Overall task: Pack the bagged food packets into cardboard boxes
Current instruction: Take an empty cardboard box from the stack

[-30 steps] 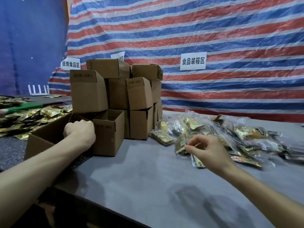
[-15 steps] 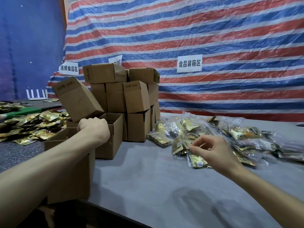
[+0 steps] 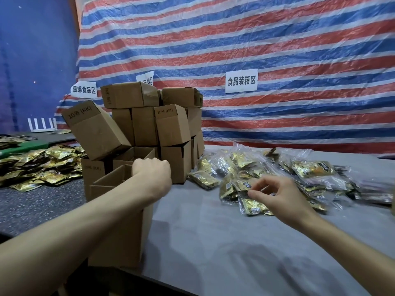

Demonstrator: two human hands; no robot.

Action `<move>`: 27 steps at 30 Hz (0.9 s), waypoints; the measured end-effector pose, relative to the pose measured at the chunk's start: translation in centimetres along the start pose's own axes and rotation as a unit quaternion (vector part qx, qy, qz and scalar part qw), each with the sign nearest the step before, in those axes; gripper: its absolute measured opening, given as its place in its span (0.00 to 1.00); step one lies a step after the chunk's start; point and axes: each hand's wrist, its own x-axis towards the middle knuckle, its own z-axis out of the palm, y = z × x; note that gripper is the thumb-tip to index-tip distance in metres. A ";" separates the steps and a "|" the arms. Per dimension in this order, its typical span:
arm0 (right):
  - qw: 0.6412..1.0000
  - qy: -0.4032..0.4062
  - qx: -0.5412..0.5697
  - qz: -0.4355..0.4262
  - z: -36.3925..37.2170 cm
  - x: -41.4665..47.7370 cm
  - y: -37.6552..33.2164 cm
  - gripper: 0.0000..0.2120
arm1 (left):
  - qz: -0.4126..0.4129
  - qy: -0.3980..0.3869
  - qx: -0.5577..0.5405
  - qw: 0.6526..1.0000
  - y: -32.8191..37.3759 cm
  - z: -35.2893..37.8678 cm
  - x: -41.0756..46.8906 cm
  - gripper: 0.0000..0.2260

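Tarpaulin (image 3: 277,50) striped red, white and blue is hung across the back of the room, with a blue wall (image 3: 36,60) to its left and three white signs (image 3: 241,81) with Chinese print fixed on it. A grey table (image 3: 213,242) is spread below; a darker surface (image 3: 32,208) lies at its left, strewn with loose gold packets (image 3: 42,165). A stack (image 3: 149,124) of closed boxes is set at the table's back left, one box tilted. An open box (image 3: 119,231) is stood at the near edge, its far rim gripped by the curled left hand (image 3: 152,175). Bagged packets (image 3: 299,174) are heaped at right, well apart from that box; one bag (image 3: 237,185) at the heap's near edge is pinched between thumb and forefinger of the right hand (image 3: 275,197).
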 end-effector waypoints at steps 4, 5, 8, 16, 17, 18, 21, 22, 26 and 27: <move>1.000 0.007 0.000 -0.001 -0.3 0.0 0.4 0.07 | 0.061 0.035 -0.030 0.997 3.0 -1.1 -1.3 0.08; 1.000 0.009 0.001 0.000 -0.5 -0.1 0.5 0.07 | 0.079 0.046 -0.039 0.995 3.9 -1.3 -1.5 0.08; 1.000 0.018 0.004 0.011 -1.1 -0.3 1.2 0.06 | 0.136 0.084 -0.084 0.984 6.5 -1.8 -2.2 0.06; 0.993 0.112 -0.026 0.041 -3.8 -2.0 4.6 0.13 | 0.321 0.138 -0.227 0.909 12.0 -1.1 -3.4 0.11; 0.991 0.122 -0.029 0.040 -4.2 -2.2 5.0 0.14 | 0.338 0.153 -0.238 0.897 12.2 -0.8 -3.2 0.14; 0.991 0.129 -0.029 0.038 -4.5 -2.5 5.3 0.15 | 0.357 0.170 -0.251 0.884 12.3 -0.5 -2.9 0.16; 0.990 0.135 0.013 0.035 -5.2 -3.2 6.1 0.18 | 0.396 0.196 -0.299 0.846 12.0 0.7 -1.7 0.18; 0.990 0.134 0.032 0.034 -5.2 -3.4 6.3 0.17 | 0.388 0.223 -0.295 0.844 11.8 1.3 -1.3 0.20; 0.986 0.145 0.074 0.035 -5.1 -3.6 6.5 0.15 | 0.241 0.300 -0.362 0.849 11.5 5.1 0.2 0.45; 0.986 0.147 0.076 0.036 -5.0 -3.6 6.5 0.15 | 0.206 0.268 -0.449 0.827 11.5 6.0 0.4 0.50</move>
